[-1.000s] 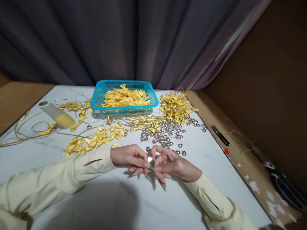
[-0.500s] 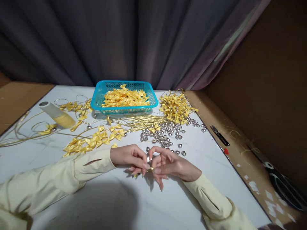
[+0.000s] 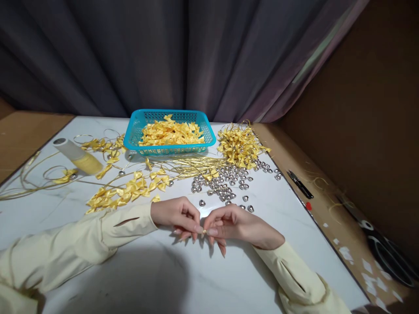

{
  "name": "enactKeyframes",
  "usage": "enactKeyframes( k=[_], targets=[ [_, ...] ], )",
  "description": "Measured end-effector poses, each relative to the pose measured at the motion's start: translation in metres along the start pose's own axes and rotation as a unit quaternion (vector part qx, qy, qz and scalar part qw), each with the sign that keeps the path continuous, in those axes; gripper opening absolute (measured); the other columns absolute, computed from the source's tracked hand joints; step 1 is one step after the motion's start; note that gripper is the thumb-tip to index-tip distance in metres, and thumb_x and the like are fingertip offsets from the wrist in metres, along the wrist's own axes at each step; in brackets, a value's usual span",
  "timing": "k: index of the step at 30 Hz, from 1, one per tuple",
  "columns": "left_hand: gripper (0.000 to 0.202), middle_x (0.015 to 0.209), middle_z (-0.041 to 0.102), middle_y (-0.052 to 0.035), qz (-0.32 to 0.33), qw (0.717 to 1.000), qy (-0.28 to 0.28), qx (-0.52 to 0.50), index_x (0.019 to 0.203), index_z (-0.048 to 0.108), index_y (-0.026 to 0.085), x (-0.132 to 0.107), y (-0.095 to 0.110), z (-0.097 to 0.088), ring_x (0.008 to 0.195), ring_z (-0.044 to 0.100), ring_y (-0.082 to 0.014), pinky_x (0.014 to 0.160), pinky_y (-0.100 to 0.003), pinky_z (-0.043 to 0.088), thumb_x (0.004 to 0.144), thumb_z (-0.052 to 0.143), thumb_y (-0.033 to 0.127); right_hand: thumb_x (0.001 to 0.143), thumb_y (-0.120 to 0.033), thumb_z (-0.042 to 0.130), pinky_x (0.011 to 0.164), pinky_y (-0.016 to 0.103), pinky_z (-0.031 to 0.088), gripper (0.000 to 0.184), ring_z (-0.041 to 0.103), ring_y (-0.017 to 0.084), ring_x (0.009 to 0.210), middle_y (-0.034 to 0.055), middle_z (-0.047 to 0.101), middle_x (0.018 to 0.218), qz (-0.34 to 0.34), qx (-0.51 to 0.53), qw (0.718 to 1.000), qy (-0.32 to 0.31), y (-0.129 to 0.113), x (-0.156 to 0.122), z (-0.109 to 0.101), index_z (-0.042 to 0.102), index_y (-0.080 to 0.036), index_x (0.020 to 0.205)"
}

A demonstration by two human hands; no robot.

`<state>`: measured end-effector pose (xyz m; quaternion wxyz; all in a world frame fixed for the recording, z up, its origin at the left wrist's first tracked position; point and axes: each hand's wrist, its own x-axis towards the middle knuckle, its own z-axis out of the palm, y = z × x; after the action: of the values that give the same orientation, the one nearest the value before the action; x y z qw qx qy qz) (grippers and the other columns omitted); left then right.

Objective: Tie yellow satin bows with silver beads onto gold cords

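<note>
My left hand (image 3: 176, 216) is closed in a pinch, thumb against forefinger, above the white tabletop. Facing it, my right hand (image 3: 236, 223) also pinches, with its thumb and forefinger almost meeting the left fingertips. Between the two sets of fingertips a small bit of gold cord (image 3: 204, 231) shows; the fingers cover the rest of it. Just beyond the hands lie loose silver heart-shaped beads (image 3: 225, 181). Yellow ribbon bows (image 3: 131, 190) are spread beyond my left forearm.
A blue basket (image 3: 131, 131) of yellow bows stands at the back. Right of it is a heap of bows on cords (image 3: 240, 146), near gold cords (image 3: 193, 165). A glue bottle (image 3: 78, 157) leans at left. Snips (image 3: 300, 185) and scissors (image 3: 382, 248) lie along the right.
My right hand has shifted slightly right and its fingers have drawn closer together. My left hand stays almost in place, still pinching.
</note>
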<state>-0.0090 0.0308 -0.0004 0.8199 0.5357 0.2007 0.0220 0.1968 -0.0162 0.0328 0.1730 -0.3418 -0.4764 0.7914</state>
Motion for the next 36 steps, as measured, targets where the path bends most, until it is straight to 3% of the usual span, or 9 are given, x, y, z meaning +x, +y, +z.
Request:
enactKeyframes(
  k=[14,27,36],
  targets=[
    [0.034,0.045,0.056,0.0015,0.011,0.999,0.001,0.030,0.062,0.065,0.011,0.0009,0.0020,0.0040,0.035,0.043,-0.0049,0.034,-0.016,0.028,0.071,0.072,0.043,0.075,-0.033,0.069,0.049,0.020,0.050,0.025,0.058,0.007,0.049,0.0020,0.064,0.067,0.020,-0.019,1.000,-0.009,-0.0004,0.0003,0.0034,0.067,-0.009,0.081],
    [0.036,0.045,0.057,-0.0018,0.023,0.999,-0.030,-0.011,0.068,0.070,0.010,0.0002,0.0055,0.0026,0.035,0.035,-0.0062,0.035,-0.020,0.021,0.077,0.065,0.045,0.075,-0.032,0.069,0.042,0.017,0.048,0.023,0.056,0.006,0.044,-0.0002,0.062,0.061,0.027,-0.007,1.000,-0.004,-0.0050,0.0015,0.0063,0.069,-0.009,0.077],
    [0.032,0.056,0.063,-0.0029,-0.005,1.000,-0.021,0.007,0.074,0.071,0.011,-0.0032,0.0047,0.0021,0.041,0.049,-0.0073,0.038,-0.017,0.031,0.069,0.074,0.043,0.075,-0.028,0.069,0.041,0.017,0.048,0.020,0.055,0.006,0.043,0.0001,0.062,0.061,0.034,-0.008,0.999,-0.002,-0.0066,0.0019,0.0065,0.068,-0.008,0.077]
  ],
)
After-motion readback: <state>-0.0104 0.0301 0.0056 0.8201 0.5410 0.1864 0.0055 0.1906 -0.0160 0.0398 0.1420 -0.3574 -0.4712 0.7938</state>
